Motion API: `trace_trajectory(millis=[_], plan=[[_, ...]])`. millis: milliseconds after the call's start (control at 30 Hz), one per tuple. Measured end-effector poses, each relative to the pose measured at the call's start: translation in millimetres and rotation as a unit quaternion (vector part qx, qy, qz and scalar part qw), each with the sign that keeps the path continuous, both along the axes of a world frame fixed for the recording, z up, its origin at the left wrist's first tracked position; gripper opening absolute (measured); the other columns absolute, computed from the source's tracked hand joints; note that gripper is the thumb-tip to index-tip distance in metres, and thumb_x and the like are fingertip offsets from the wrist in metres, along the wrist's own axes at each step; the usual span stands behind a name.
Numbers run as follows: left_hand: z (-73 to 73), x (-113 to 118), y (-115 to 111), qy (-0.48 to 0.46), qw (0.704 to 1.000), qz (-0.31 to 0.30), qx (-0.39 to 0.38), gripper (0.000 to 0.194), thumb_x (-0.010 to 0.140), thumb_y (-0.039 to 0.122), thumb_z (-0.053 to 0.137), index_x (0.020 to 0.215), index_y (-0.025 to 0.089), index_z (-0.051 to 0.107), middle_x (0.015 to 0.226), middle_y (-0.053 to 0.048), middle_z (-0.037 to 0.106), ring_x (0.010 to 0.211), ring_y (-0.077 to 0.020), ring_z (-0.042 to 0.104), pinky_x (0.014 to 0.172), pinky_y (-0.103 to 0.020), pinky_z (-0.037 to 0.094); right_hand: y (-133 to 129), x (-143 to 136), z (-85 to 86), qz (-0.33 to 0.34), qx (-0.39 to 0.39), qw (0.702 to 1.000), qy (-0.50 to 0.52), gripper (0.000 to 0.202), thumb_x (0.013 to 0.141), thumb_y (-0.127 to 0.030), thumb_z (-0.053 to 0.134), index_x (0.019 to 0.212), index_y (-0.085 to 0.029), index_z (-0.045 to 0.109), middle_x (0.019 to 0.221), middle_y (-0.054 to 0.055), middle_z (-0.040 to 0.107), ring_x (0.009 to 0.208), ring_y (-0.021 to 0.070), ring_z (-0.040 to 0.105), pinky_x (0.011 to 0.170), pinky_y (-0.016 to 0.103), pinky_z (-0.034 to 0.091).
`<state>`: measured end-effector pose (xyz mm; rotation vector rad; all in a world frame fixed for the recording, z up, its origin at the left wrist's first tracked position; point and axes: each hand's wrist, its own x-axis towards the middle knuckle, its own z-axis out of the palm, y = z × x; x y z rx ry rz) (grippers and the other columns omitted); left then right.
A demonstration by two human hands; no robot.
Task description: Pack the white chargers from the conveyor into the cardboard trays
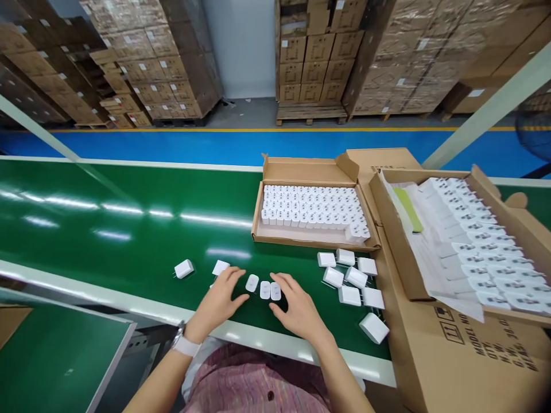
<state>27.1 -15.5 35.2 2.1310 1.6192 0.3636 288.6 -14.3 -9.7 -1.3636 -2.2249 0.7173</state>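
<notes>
Three small white chargers stand close to each other on the green table between my hands; the left one point(252, 283) is slightly apart and tilted, while the middle one point(265, 290) and the right one point(275, 291) stand side by side. My left hand point(221, 299) has its thumb and fingers apart, just left of them. Partly behind its fingers lies another white charger point(220, 267). My right hand point(297, 304) is curved with thumb and fingers apart, its fingertips beside the right charger. Further left a single charger point(183, 269) lies with its prongs pointing left.
Several loose chargers point(349, 295) lie right of my right hand. Behind them an open carton point(316, 236) holds rows of white chargers. At the right, another open box point(413, 281) of chargers rests on large cartons point(430, 355). A metal post point(486, 109) slants at the right.
</notes>
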Motion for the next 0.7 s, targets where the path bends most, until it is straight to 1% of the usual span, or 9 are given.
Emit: trace_trajectory(millis=[67, 167, 233, 300, 367, 433, 533, 633, 700], plan=[[1.3, -14.0, -11.5, 0.052, 0.998, 0.038, 0.028, 0.045, 0.091, 0.029, 0.066, 0.135, 0.023, 0.057, 0.130, -0.012, 0.062, 0.122, -0.0326, 0.062, 0.104, -0.049, 0.053, -3.4, 26.1, 1.4, -0.089, 0.040, 0.994, -0.039, 0.058, 0.091, -0.018, 0.051, 0.148, -0.029, 0.049, 0.137, 0.010, 0.061, 0.120, 0.0306, 0.061, 0.095, 0.046, 0.056], [-9.8, -32.9, -20.3, 0.112, 0.991, 0.064, 0.027, 0.037, 0.092, 0.029, 0.061, 0.128, 0.021, 0.061, 0.117, -0.011, 0.065, 0.106, -0.0324, 0.066, 0.093, -0.047, 0.057, -1.4, 62.2, 1.9, -0.257, 0.093, 0.954, -0.125, 0.052, 0.091, -0.012, 0.045, 0.141, -0.024, 0.053, 0.126, 0.017, 0.063, 0.116, 0.0375, 0.058, 0.094, 0.056, 0.052], [-18.3, -37.8, -19.9, 0.121, 0.990, 0.062, 0.030, 0.032, 0.096, 0.030, 0.055, 0.126, 0.021, 0.062, 0.111, -0.011, 0.066, 0.099, -0.0314, 0.067, 0.087, -0.045, 0.059, 3.1, 78.2, 2.3, -0.287, 0.100, 0.938, -0.168, 0.048, 0.092, -0.012, 0.045, 0.138, -0.021, 0.055, 0.121, 0.019, 0.064, 0.118, 0.0411, 0.055, 0.096, 0.062, 0.048], [-20.5, -36.1, -16.0, 0.104, 0.993, 0.037, 0.037, 0.031, 0.099, 0.032, 0.052, 0.125, 0.021, 0.062, 0.108, -0.010, 0.065, 0.097, -0.0306, 0.068, 0.085, -0.043, 0.059, 6.6, 87.0, 3.9, -0.267, 0.097, 0.940, -0.188, 0.046, 0.092, -0.010, 0.046, 0.135, -0.021, 0.057, 0.119, 0.018, 0.064, 0.121, 0.0421, 0.052, 0.102, 0.068, 0.042], [-15.4, -28.2, -8.8, 0.079, 0.996, 0.007, 0.039, 0.031, 0.099, 0.033, 0.054, 0.127, 0.022, 0.062, 0.110, -0.010, 0.063, 0.095, -0.0285, 0.069, 0.084, -0.041, 0.059, 6.5, 89.9, 7.1, -0.228, 0.086, 0.952, -0.186, 0.046, 0.091, -0.008, 0.047, 0.133, -0.022, 0.059, 0.119, 0.017, 0.063, 0.121, 0.0404, 0.053, 0.105, 0.069, 0.039], [-7.2, -13.8, 2.0, 0.067, 0.997, -0.016, 0.032, 0.033, 0.097, 0.030, 0.058, 0.129, 0.025, 0.062, 0.115, -0.009, 0.061, 0.091, -0.0251, 0.071, 0.082, -0.038, 0.059, 3.0, 87.5, 11.2, -0.174, 0.048, 0.970, -0.162, 0.047, 0.091, -0.009, 0.048, 0.134, -0.023, 0.059, 0.122, 0.016, 0.061, 0.114, 0.0362, 0.058, 0.100, 0.060, 0.048], [1.5, 17.7, 21.7, 0.066, 0.995, -0.070, -0.003, 0.041, 0.091, 0.023, 0.068, 0.131, 0.025, 0.061, 0.118, -0.007, 0.057, 0.090, -0.0228, 0.071, 0.082, -0.035, 0.059, -4.1, 74.3, 16.6, -0.080, -0.052, 0.991, -0.094, 0.050, 0.091, -0.011, 0.049, 0.139, -0.022, 0.057, 0.128, 0.015, 0.056, 0.100, 0.0272, 0.065, 0.084, 0.044, 0.057], [4.4, 50.8, 34.9, 0.072, 0.987, -0.142, -0.037, 0.060, 0.085, 0.024, 0.079, 0.139, 0.025, 0.054, 0.121, -0.007, 0.056, 0.098, -0.0249, 0.071, 0.083, -0.034, 0.058, -9.1, 57.2, 17.7, -0.028, -0.125, 0.991, -0.038, 0.056, 0.090, -0.019, 0.058, 0.146, -0.024, 0.051, 0.136, 0.011, 0.054, 0.092, 0.0216, 0.067, 0.084, 0.038, 0.059], [4.6, 67.6, 37.1, 0.104, 0.979, -0.172, -0.029, 0.069, 0.082, 0.031, 0.085, 0.141, 0.025, 0.051, 0.122, -0.008, 0.056, 0.099, -0.0264, 0.069, 0.080, -0.034, 0.057, -10.7, 49.8, 15.8, -0.027, -0.143, 0.989, -0.020, 0.059, 0.091, -0.026, 0.063, 0.148, -0.026, 0.049, 0.138, 0.010, 0.054, 0.092, 0.0214, 0.068, 0.083, 0.037, 0.059]])
